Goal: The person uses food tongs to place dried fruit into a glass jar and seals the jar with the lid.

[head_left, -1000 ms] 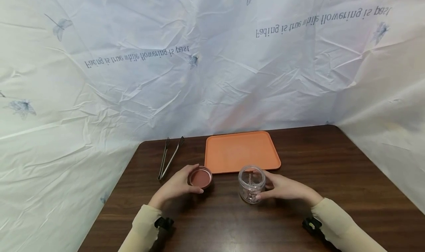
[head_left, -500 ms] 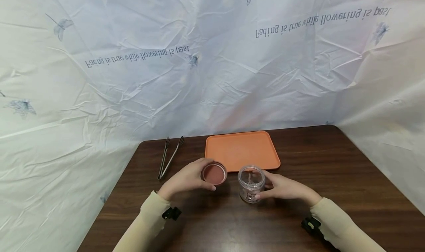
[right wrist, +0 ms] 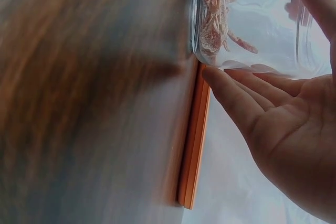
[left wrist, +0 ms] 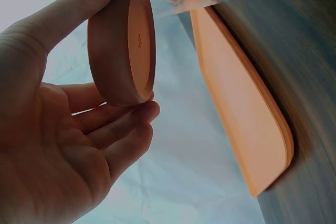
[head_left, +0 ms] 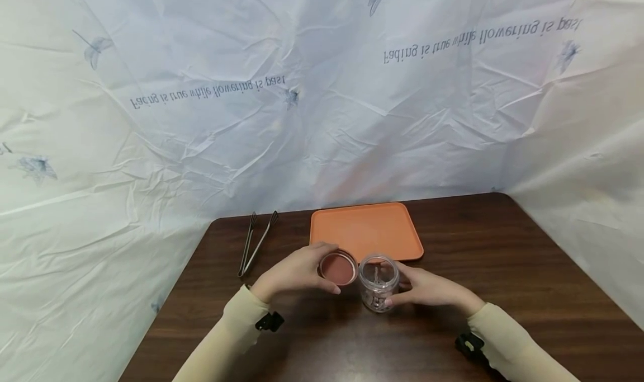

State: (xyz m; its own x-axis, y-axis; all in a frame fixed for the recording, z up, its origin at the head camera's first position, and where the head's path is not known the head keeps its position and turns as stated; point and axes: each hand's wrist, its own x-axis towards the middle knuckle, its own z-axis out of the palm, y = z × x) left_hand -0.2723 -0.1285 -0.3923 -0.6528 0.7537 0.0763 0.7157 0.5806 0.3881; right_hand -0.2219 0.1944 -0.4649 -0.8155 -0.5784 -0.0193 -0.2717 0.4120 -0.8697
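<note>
Between thumb and fingers, my left hand (head_left: 302, 270) holds a round reddish-brown jar lid (head_left: 338, 268), its hollow underside tilted toward the head camera. In the left wrist view the lid (left wrist: 123, 45) shows its smooth side wall and a small mark on its flat face. Just right of the lid stands a clear jar (head_left: 379, 284), upright and uncovered. My right hand (head_left: 427, 286) grips the jar from its right side, thumb in front and fingers behind. In the right wrist view, shrivelled pinkish-brown strips (right wrist: 214, 24) lie at the bottom of the jar.
An orange tray (head_left: 364, 231) lies behind the jar and lid, near the back edge of the dark wooden table (head_left: 478, 231). Metal tongs (head_left: 255, 248) rest at the back left. A white printed sheet (head_left: 322, 119) hangs behind the table.
My left hand has carried the lid rightward, from left of the tray to right beside the jar's rim. The right hand stays on the jar. The head view has tilted up slightly.
</note>
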